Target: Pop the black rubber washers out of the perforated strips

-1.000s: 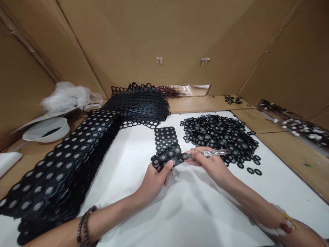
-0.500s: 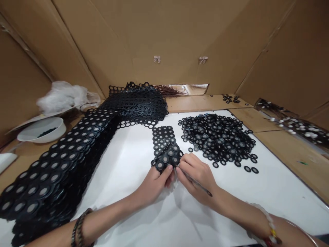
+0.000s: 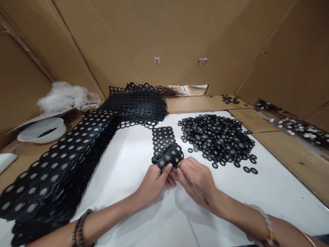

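A small black sheet of joined rubber rings [image 3: 165, 144] lies on the white table [image 3: 133, 206] in front of me. My left hand [image 3: 153, 181] pinches the sheet's near edge, thumb on top. My right hand [image 3: 196, 180] is closed beside it, fingertips at the same edge, and a thin metal tool [image 3: 196, 190] runs back across that hand. To the right of the sheet is a heap of loose black rings [image 3: 218, 137].
A long stack of black ring sheets [image 3: 64, 164] runs down the left side. A white bowl [image 3: 41, 129] and crumpled plastic [image 3: 64, 96] sit far left. Cardboard walls [image 3: 180, 41] enclose the table. More rings lie on the wooden ledge [image 3: 295, 128] at right.
My right hand came back from the ring heap to the sheet's near edge, and the metal tool swung from pointing right to lying back across the hand. The left hand kept its pinch.
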The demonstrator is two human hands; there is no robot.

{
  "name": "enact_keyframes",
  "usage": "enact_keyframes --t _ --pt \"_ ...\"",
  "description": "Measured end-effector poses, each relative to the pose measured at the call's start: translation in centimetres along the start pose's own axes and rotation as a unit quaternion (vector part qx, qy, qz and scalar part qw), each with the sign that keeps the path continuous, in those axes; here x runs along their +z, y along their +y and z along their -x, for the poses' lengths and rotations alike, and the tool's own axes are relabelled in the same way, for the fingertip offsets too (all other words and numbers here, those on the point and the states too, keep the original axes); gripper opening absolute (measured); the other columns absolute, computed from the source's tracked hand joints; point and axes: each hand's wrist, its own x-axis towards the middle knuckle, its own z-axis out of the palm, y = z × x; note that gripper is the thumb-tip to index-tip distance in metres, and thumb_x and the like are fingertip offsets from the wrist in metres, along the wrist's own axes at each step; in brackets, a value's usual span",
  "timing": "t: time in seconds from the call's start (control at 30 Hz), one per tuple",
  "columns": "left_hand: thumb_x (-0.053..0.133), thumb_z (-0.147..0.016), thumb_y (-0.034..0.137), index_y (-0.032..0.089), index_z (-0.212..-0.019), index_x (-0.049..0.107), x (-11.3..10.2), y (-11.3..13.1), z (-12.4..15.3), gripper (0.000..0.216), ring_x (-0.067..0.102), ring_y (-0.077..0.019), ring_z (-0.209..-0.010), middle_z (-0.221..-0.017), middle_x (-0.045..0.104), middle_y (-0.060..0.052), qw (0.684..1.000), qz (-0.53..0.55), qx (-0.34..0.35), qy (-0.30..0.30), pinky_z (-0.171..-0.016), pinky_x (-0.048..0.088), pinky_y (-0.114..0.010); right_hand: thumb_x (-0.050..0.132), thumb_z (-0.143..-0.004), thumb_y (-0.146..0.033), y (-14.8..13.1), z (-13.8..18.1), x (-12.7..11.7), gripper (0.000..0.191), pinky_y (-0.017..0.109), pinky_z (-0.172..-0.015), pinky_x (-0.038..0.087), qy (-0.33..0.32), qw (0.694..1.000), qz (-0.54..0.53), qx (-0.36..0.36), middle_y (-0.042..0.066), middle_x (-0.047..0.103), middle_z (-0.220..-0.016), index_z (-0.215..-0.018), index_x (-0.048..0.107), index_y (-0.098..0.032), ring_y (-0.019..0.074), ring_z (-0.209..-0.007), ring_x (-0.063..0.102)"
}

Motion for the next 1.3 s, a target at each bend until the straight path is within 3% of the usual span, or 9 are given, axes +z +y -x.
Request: enact_keyframes --t 0.3,0.53,0.73,0.93,1.07,1.2,1.3 --pt "0.039 -0.09 0.045 0.014 -0.062 0.061 0.0 0.1 -0.1 0.047 0.06 -0.0158 -0.056 -0.058 0.063 -0.005 1.0 -0.015 0.001 -0.013 -0.057 0.048 -0.025 0.034 -0.092 -0.018 0.3 0.0 0.2 0.028 0.029 -0.052 0.026 -0.003 0.999 0.029 0.023 0.0 0.045 -0.06 -0.064 0.037 -0.02 0.0141 -0.059 0.039" --pt "0.037 -0.091 0.043 0.017 -0.046 0.054 -0.3 0.0 0.4 0.055 0.055 -0.0152 -0.054 -0.049 0.058 -0.004 0.994 -0.1 0.026 -0.029 -0.063 0.043 -0.026 0.033 -0.094 -0.02 0.3 0.1 0.4 0.028 0.028 -0.05 0.024 -0.041 0.998 0.022 0.03 -0.001 0.041 -0.059 -0.066 0.036 -0.02 0.0133 -0.057 0.037" --pt "0.037 -0.091 0.045 0.017 -0.047 0.056 -0.5 0.1 0.3 0.055 0.052 -0.0143 -0.052 -0.049 0.058 -0.004 0.994 -0.088 0.02 -0.064 -0.057 0.041 -0.025 0.034 -0.093 -0.022 0.6 -0.2 0.0 0.025 0.026 -0.055 0.032 -0.04 0.999 0.005 0.035 0.002 0.051 -0.076 -0.071 0.043 -0.02 0.0154 -0.069 0.044" --pt "0.048 -0.083 0.051 0.02 -0.038 0.041 -0.6 0.2 -0.3 0.055 0.059 -0.0173 -0.045 -0.034 0.038 0.003 0.998 0.015 -0.038 -0.046 -0.057 0.047 -0.027 0.039 -0.092 -0.02 1.3 -0.7 -0.6 0.026 0.025 -0.063 0.04 -0.023 0.988 -0.131 0.083 0.004 0.056 -0.084 -0.069 0.051 -0.02 0.0135 -0.071 0.052" --pt "0.043 -0.086 0.051 0.018 -0.04 0.047 -0.7 0.0 -0.5 0.056 0.061 -0.0175 -0.049 -0.038 0.045 0.001 0.998 0.022 -0.027 -0.05 -0.061 0.047 -0.028 0.038 -0.093 -0.022 1.5 -1.0 -0.7 0.028 0.025 -0.063 0.042 -0.02 0.968 -0.228 0.102 0.004 0.059 -0.078 -0.071 0.055 -0.019 0.0141 -0.069 0.055" --pt "0.042 -0.087 0.051 0.017 -0.042 0.049 -0.9 -0.2 -0.6 0.057 0.061 -0.0168 -0.048 -0.041 0.047 0.001 0.996 0.062 -0.025 -0.063 -0.061 0.046 -0.028 0.042 -0.091 -0.03 1.8 -1.5 -1.3 0.027 0.025 -0.058 0.041 -0.003 0.943 -0.275 0.189 0.002 0.06 -0.071 -0.073 0.059 -0.019 0.0158 -0.066 0.056" --pt "0.042 -0.087 0.052 0.015 -0.04 0.05 -1.2 0.0 -0.7 0.06 0.06 -0.015 -0.048 -0.056 0.059 -0.005 0.994 0.087 -0.033 -0.064 -0.06 0.046 -0.028 0.047 -0.087 -0.035 2.3 -1.9 -2.0 0.028 0.026 -0.058 0.041 0.037 0.925 -0.293 0.239 0.003 0.062 -0.072 -0.069 0.06 -0.019 0.0172 -0.069 0.056"
